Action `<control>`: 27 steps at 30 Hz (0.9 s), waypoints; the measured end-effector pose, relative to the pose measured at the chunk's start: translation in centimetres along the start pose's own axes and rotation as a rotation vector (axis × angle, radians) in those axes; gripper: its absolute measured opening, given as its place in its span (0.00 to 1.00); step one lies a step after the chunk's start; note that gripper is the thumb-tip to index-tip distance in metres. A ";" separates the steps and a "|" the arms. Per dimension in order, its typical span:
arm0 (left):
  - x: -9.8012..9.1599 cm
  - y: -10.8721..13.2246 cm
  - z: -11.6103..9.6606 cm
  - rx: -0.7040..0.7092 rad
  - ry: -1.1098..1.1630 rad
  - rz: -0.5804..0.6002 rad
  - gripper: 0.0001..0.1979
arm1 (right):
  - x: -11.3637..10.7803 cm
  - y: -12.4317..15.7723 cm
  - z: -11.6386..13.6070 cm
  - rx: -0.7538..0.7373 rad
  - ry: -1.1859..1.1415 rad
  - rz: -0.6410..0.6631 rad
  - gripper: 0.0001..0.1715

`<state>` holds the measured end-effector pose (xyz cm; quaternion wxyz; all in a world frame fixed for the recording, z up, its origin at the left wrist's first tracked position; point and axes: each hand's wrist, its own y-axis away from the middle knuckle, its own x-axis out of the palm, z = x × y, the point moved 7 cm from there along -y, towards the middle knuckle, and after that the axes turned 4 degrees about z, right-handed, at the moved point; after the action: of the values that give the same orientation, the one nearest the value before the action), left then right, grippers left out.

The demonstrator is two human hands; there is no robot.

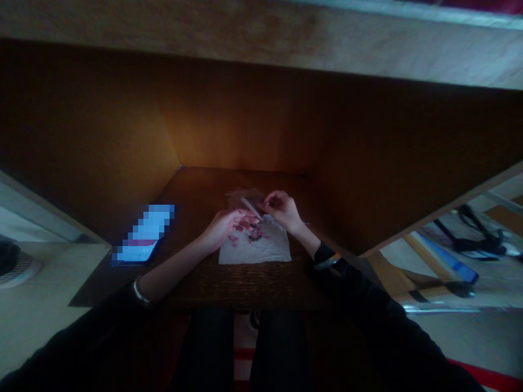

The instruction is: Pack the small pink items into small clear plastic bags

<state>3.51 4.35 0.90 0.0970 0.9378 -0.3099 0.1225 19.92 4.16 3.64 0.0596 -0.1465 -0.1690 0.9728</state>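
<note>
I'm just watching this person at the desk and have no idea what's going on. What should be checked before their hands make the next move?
1. Pale stick between the left hand and right hand firmly held: cannot tell, the fingers are too dim and small.
2. Pink bits kept on the crumpled white paper: ok, those visible lie on it.
3. Paper resting on the dark wooden desk: ok.
4. Phone apart from the paper: ok, it lies to the left, not touching.
5. Enough light on the hands: not ok, the desk nook is dim.
</note>
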 end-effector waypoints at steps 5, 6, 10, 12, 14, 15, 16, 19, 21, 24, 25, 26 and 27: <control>-0.2 0.1 -0.1 0.073 -0.134 -0.017 0.09 | 2.1 0.9 1.6 -0.015 -0.057 0.274 0.21; -0.2 0.1 -0.1 0.082 -0.140 -0.026 0.09 | 2.5 1.2 1.7 -0.011 -0.058 0.315 0.21; -0.6 0.0 -0.1 0.119 -0.144 -0.059 0.08 | 3.3 1.8 1.8 0.016 -0.075 0.420 0.22; -0.6 -0.1 -0.1 0.132 -0.164 -0.056 0.08 | 3.4 1.9 1.8 0.014 -0.092 0.447 0.21; -0.5 -0.3 -0.1 0.130 -0.173 -0.042 0.08 | 3.6 1.9 1.8 0.005 -0.095 0.471 0.19; -0.4 -0.3 -0.2 0.125 -0.167 -0.039 0.09 | 3.6 1.9 1.8 0.001 -0.096 0.481 0.17; -0.3 -0.3 -0.2 0.121 -0.158 -0.036 0.10 | 3.7 1.9 1.8 0.000 -0.099 0.491 0.16; 0.0 -0.1 -0.6 0.134 -0.163 -0.021 0.12 | 4.0 1.9 1.8 0.003 -0.126 0.522 0.14; 0.0 0.0 -0.7 0.148 -0.203 -0.034 0.10 | 4.2 2.0 1.8 0.005 -0.152 0.539 0.12; -0.8 -0.1 -0.4 0.152 -0.234 -0.109 0.04 | 4.1 2.0 1.8 0.024 -0.158 0.534 0.10; -1.1 -0.2 -0.3 0.150 -0.233 -0.133 0.03 | 4.0 1.9 1.8 0.039 -0.154 0.519 0.11; -1.4 -0.2 -0.1 0.149 -0.229 -0.148 0.02 | 3.8 1.9 1.7 0.053 -0.148 0.491 0.11; -1.6 -0.3 0.0 0.148 -0.222 -0.155 0.02 | 3.4 1.7 1.6 0.065 -0.140 0.447 0.12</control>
<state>2.48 5.46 0.40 0.0020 0.9713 -0.2357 0.0325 16.04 2.62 3.61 -0.1643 -0.1106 -0.1047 0.9746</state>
